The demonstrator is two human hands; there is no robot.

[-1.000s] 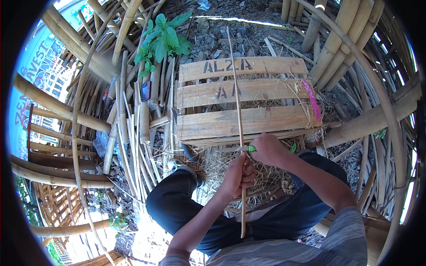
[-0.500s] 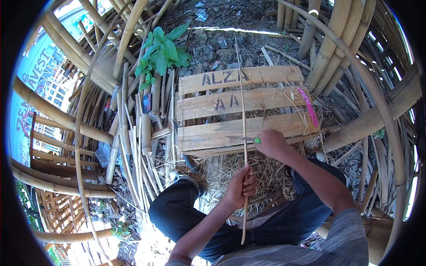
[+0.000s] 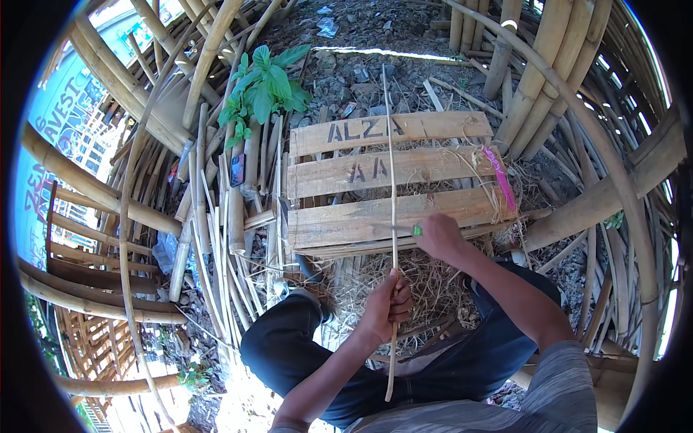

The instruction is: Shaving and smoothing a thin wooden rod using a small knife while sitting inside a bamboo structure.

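Observation:
My left hand [image 3: 388, 304] grips a long thin bamboo strip [image 3: 392, 180] that runs from my lap up past the far edge of a wooden crate [image 3: 339, 177]. My right hand [image 3: 439, 235] holds a small knife with a green handle [image 3: 416, 230], its blade laid against the strip just above my left hand. Both hands are over dry shavings [image 3: 433, 281] between my knees, in front of the crate.
Thick bamboo poles [image 3: 94, 191] are stacked at the left and curve around the right side [image 3: 621, 180]. A bundle of split bamboo strips [image 3: 224, 245] lies left of the crate. A green leafy plant [image 3: 263, 83] grows behind it. A pink ribbon [image 3: 499, 177] hangs on the crate.
The strip has shifted slightly right and stands more upright. My left hand has slid a little lower along it, while my right hand with the knife stays at the strip.

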